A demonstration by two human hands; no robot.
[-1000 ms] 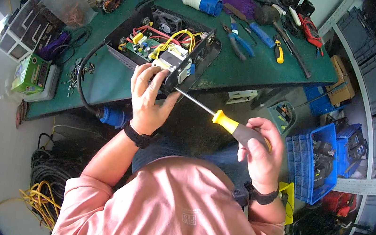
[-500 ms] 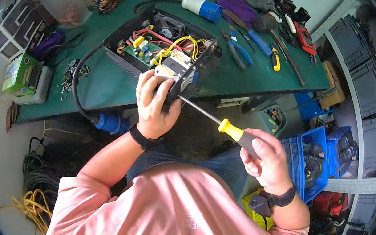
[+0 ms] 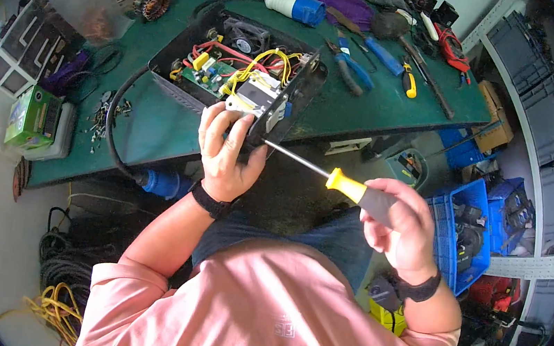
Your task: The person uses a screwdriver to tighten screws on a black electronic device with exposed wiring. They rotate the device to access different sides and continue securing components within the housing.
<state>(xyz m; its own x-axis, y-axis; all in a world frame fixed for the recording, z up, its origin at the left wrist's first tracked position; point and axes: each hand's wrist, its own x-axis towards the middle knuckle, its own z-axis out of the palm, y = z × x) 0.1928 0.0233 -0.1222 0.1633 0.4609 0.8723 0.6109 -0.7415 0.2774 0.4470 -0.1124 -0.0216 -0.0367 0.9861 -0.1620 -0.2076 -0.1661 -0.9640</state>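
An open-topped black equipment case (image 3: 177, 92) sits at the near edge of the bench. Inside it are a green circuit board (image 3: 213, 83), red wires, yellow wires (image 3: 256, 76) and a cooling fan (image 3: 244, 41). My left hand (image 3: 229, 156) grips the case's near corner, its fingers over the rim by a white block-shaped component. With my right hand (image 3: 402, 224), I hold a screwdriver (image 3: 347, 184) by its yellow and dark grey handle. Its shaft points left to the near end panel of the case, by my left thumb. The tip's exact contact is hard to make out.
Pliers (image 3: 350, 70), a blue-and-white plug connector (image 3: 295, 7) and other tools lie at the back right. Loose screws (image 3: 108, 116) and a green box (image 3: 34, 116) are on the left. A black cable with a blue plug (image 3: 167, 184) hangs over the edge. Blue crates (image 3: 457, 239) stand right.
My right hand has shifted slightly right and its grip on the screwdriver handle has turned. The left hand keeps its place on the case.
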